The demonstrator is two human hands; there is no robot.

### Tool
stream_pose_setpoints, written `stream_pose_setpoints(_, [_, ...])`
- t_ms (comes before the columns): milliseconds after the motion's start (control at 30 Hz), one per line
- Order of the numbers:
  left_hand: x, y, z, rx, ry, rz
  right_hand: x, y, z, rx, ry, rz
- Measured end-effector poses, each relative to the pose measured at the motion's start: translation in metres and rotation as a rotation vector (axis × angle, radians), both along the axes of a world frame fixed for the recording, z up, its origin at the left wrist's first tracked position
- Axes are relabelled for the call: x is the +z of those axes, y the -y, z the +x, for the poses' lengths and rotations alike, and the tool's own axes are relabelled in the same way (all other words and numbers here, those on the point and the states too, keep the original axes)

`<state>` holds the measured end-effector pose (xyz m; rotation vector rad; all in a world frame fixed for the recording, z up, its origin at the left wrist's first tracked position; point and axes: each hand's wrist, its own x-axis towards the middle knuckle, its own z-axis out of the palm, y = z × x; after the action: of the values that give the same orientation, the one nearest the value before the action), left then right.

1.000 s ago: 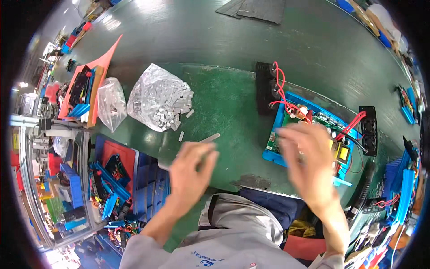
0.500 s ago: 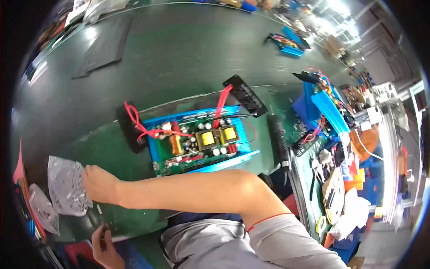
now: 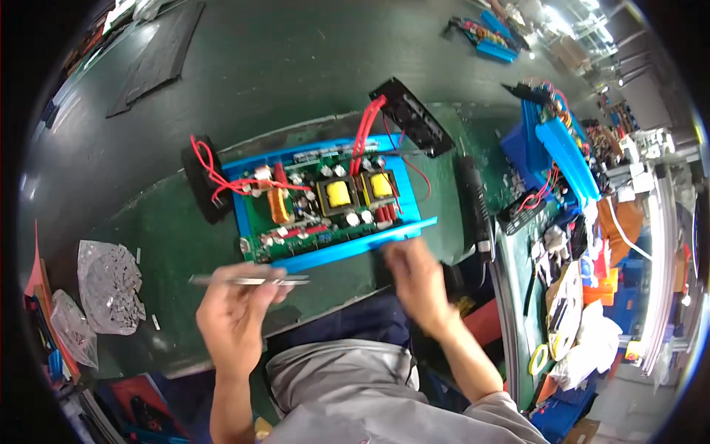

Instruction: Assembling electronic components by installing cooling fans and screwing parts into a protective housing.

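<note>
A pair of metal tweezers (image 3: 255,280) is held between the fingers and thumb of my left hand (image 3: 233,314), just off the near left edge of the circuit board (image 3: 303,237). That green board, with yellow-wound transformers and red wires, sits in a blue metal case (image 3: 333,254). My right hand (image 3: 418,285), slightly blurred, is beside the case's near right corner with its fingers curled together; what they may hold is hidden. A black end panel (image 3: 410,118) on red wires lies at the case's far right. Another black panel (image 3: 203,181) stands at its left end.
At left lie a clear bag of small grey pieces (image 3: 111,288) and a second clear bag (image 3: 74,329). A black screwdriver-like tool (image 3: 475,203) lies right of the case. Further right are other blue cases (image 3: 566,159) with wires, and yellow tape (image 3: 538,360).
My right hand has left the bag of small pieces and swung right to the case's near corner. My left hand has risen from the table's near edge, now showing the tweezers.
</note>
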<state>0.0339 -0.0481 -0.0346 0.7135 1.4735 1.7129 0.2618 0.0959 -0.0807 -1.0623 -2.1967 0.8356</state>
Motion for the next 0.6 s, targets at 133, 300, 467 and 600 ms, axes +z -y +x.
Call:
stream_pose_setpoints(133, [0.005, -0.042, 0.025, -0.167, 0.013, -0.002, 0.005, -0.026, 0.01, 0.073, -0.069, -0.099])
stream_pose_setpoints(300, [0.012, -0.057, 0.041, -0.199, -0.079, -0.072, 0.031, -0.008, 0.013, 0.141, -0.206, -0.308])
stream_pose_setpoints(467, [0.014, -0.062, 0.051, -0.229, -0.112, -0.106, 0.033, -0.009, 0.017, 0.149, -0.258, -0.335])
stream_pose_setpoints(600, [0.011, -0.062, 0.056, -0.24, -0.145, -0.138, 0.027, -0.008, 0.018, 0.171, -0.284, -0.298])
